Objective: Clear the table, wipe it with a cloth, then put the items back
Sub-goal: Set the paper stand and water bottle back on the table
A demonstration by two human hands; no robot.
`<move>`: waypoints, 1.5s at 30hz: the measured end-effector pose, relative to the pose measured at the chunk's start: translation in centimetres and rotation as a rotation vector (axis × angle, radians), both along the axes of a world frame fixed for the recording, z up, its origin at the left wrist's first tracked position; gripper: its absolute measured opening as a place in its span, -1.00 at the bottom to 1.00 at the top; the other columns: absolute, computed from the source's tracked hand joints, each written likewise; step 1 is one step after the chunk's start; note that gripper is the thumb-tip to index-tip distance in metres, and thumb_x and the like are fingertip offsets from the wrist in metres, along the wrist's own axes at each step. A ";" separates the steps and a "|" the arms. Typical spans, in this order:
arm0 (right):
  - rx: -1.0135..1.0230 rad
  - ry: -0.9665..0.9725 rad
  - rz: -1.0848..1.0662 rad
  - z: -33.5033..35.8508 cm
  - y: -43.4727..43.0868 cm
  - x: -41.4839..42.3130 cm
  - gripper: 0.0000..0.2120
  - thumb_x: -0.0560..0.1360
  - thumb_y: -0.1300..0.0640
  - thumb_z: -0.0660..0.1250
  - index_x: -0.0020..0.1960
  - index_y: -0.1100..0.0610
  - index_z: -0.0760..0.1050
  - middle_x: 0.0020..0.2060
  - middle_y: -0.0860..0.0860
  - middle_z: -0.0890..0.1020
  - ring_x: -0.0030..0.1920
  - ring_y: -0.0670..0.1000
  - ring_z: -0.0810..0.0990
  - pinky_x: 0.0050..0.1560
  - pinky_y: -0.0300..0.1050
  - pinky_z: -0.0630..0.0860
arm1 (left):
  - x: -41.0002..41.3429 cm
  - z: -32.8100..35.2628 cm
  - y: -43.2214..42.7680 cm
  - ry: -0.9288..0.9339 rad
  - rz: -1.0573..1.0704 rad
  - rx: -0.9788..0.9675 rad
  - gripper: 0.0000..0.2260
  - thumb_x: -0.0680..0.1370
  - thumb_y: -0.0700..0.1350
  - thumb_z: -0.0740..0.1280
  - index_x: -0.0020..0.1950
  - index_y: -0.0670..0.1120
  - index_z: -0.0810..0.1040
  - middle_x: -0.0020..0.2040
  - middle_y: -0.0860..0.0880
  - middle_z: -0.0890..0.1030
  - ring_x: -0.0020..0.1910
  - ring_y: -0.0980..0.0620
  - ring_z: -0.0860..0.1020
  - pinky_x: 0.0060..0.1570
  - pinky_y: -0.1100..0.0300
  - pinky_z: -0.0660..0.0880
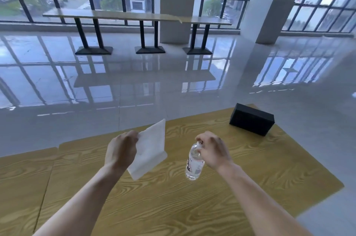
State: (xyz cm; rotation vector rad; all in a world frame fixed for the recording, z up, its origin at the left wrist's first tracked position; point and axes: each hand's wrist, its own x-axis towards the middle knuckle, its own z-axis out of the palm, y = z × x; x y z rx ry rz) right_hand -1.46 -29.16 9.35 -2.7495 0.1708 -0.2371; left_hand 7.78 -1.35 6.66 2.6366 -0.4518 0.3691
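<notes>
A wood-grain table [173,197] fills the lower part of the head view. My left hand [121,149] grips the upper left edge of a white stand-up card [150,149], which is tilted over the table's middle. My right hand [212,151] pinches the cap end of a clear water bottle [193,164] with a white and red label. The bottle hangs upright under my fingers; I cannot tell whether its base touches the table. A black box [251,119] lies on the table's far right corner, apart from both hands.
A second table top [23,178] butts against the left side of this one. Beyond the far edge is glossy tiled floor [154,85]. A long counter on black legs [134,18] runs along the windows, with white pillars [269,4] at the right.
</notes>
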 end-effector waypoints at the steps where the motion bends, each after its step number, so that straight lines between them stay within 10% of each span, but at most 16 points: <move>1: -0.007 0.004 0.005 -0.1 -1.3 -0.1 -0.68 0.42 0.22 0.50 0.17 0.13 0.60 0.07 0.05 0.63 0.03 0.05 0.60 -0.01 -0.20 0.46 | -0.2 -0.1 -1.0 -0.003 0.004 -0.004 -0.93 0.46 -0.23 0.32 -0.17 -0.09 0.56 -0.27 -0.11 0.64 -0.28 -0.24 0.58 -0.36 0.08 0.47; 36: 0.055 0.015 -0.002 -1.8 -6.7 -0.7 -0.62 0.43 0.21 0.41 0.25 0.06 0.54 0.12 0.03 0.60 0.10 0.04 0.56 0.07 -0.11 0.50 | -2.4 0.6 -6.8 0.053 -0.006 0.006 -0.90 0.50 -0.26 0.32 -0.17 -0.09 0.55 -0.28 -0.03 0.62 -0.29 -0.20 0.55 -0.35 0.06 0.47; 45: 0.077 -0.325 0.170 -0.4 -5.5 -2.9 -0.68 0.42 0.26 0.48 0.16 0.14 0.60 0.02 -0.01 0.65 0.05 -0.03 0.59 0.08 -0.32 0.38 | -5.3 1.9 -4.5 0.158 -0.179 -0.027 -0.87 0.53 -0.20 0.33 -0.14 0.02 0.58 -0.27 0.15 0.61 -0.26 0.08 0.54 -0.25 0.13 0.48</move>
